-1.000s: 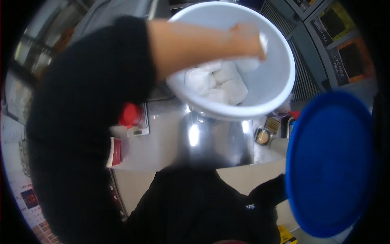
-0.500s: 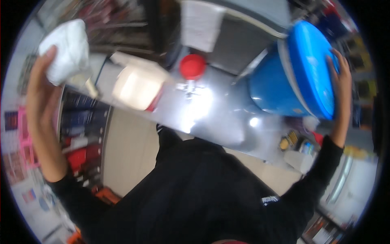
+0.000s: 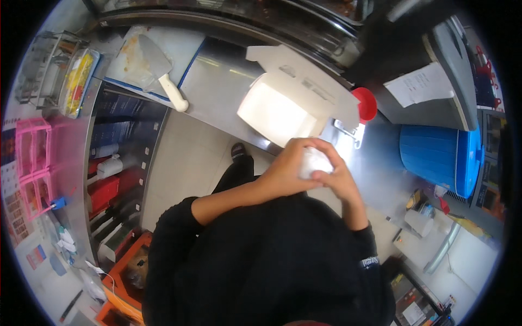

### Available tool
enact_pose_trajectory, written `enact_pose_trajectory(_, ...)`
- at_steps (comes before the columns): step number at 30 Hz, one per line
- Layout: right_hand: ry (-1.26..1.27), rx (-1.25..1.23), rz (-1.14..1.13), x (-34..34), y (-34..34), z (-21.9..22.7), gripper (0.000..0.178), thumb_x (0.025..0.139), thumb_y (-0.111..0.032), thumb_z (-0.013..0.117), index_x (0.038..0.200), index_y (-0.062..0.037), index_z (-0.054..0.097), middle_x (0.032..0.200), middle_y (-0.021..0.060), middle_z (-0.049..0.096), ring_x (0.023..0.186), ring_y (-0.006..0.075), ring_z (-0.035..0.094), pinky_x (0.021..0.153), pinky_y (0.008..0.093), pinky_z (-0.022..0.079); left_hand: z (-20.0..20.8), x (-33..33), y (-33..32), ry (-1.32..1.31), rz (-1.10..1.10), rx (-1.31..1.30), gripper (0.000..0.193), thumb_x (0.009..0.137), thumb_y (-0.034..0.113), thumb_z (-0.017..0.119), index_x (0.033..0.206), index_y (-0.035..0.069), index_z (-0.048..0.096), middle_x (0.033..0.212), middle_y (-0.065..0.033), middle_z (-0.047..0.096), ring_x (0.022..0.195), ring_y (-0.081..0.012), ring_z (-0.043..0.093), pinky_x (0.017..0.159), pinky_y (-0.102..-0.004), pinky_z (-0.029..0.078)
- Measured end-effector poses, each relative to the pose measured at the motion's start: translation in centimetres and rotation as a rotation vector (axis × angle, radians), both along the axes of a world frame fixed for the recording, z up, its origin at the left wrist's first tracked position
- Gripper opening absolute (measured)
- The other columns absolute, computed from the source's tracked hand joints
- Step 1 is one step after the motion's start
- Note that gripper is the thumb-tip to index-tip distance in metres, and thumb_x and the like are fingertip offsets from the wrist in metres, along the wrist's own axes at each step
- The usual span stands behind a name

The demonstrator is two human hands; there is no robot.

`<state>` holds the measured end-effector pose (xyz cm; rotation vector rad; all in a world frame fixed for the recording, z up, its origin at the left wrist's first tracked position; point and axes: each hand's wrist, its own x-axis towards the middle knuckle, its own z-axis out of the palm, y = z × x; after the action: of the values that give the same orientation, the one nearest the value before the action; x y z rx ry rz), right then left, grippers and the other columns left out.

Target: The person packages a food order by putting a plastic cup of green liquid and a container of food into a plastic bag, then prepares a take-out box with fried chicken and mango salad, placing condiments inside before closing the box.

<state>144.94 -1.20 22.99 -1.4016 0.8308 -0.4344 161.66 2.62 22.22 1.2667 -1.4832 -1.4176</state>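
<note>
A: What do we have nearest to us?

B: A small white bundle (image 3: 314, 161), cupped between our left hand (image 3: 285, 169) and our right hand (image 3: 342, 181), just in front of our dark top (image 3: 283, 250).

A: How do the fingers stand?

B: Bent round it from both sides, spread only about as far as the bundle is wide, with one thumb along its lower edge. We cannot tell whether the left hand touches the box behind it.

A: Which box?

B: The open cardboard box (image 3: 277, 112) on the steel bench (image 3: 218, 80), just past our hands. Its flap is tipped back and we see its pale inner floor. Beside the flap is a red cup (image 3: 365, 102); we cannot make out what it holds.

A: And farther off?

B: To our right, well apart from the box, we find a blue bucket (image 3: 432, 155) with its blue lid (image 3: 474, 163) on, so its contents are hidden. To our left, a knife (image 3: 156, 62) rests on a white cutting board (image 3: 187, 44), its pale handle jutting past the board's edge.
</note>
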Motion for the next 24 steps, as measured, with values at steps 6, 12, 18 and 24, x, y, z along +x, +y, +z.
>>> enact_pose_trajectory(6,-0.131,0.33,-0.613,0.1,0.1,0.5,0.046,0.068,-0.011,0.067,0.11,-0.0028,0.048,0.101,0.005,0.053,0.094,0.0147,0.051,0.083,0.0274,0.04,-0.6,9.9,-4.2,-0.635,-0.114,-0.589,0.061,0.06,0.035,0.069,0.11,0.007,0.049,0.109,-0.0108,0.046,0.108,-0.0293,0.038,0.091,-0.0416,0.03)
enact_pose_trajectory(12,0.315,-0.218,-0.273,7.5,-7.1,-3.8,0.053,0.064,-0.027,0.072,0.105,-0.0018,0.049,0.101,0.0095,0.054,0.096,0.021,0.051,0.084,0.0296,0.04,-7.1,13.3,-5.4,-0.772,-0.348,-0.706,0.01,0.068,0.012,0.056,0.076,0.006,0.054,0.077,-0.01,0.054,0.076,-0.026,0.051,0.068,-0.0385,0.039)
enact_pose_trajectory(18,0.563,-0.471,-0.185,8.2,-7.6,-11.6,0.051,0.069,-0.038,0.067,0.093,0.0051,0.058,0.1,0.0226,0.053,0.093,0.0323,0.05,0.082,0.0366,0.04,-10.0,12.1,-5.5,-0.656,-0.206,-0.948,0.001,0.068,0.013,0.051,0.068,0.012,0.05,0.065,-0.0051,0.05,0.064,-0.0218,0.052,0.058,-0.035,0.04)
enact_pose_trajectory(24,0.676,-0.508,-0.143,8.4,-7.6,-9.2,0.047,0.07,-0.039,0.063,0.102,-0.0048,0.057,0.101,0.0225,0.053,0.099,0.0361,0.047,0.084,0.0404,0.038,-7.1,13.5,-7.0,-0.424,-0.194,-1.035,0.026,0.072,0.023,0.06,0.093,0.009,0.054,0.085,-0.0063,0.052,0.08,-0.021,0.051,0.068,-0.033,0.041)
